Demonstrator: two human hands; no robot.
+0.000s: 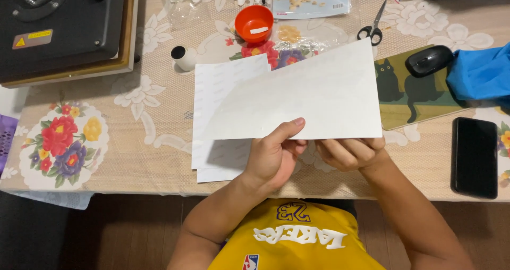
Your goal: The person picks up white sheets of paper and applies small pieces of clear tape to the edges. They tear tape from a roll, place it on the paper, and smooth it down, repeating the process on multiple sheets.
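I hold a large white sheet (313,97) up over the table by its near edge. My left hand (272,155) pinches that edge with the thumb on top. My right hand (348,153) grips the same edge from below, fingers curled under it. Beneath the sheet, a stack of white sheets (220,116) lies flat on the flowered tablecloth (133,132), partly hidden by the raised sheet and my left hand.
A black heat press (61,25) stands at the far left. An orange bowl (254,23), scissors (374,28), a small white roll (183,57), a black mouse (429,60) on a cat-pattern pad (409,102), blue cloth (481,73) and a black phone (474,157) surround the sheets.
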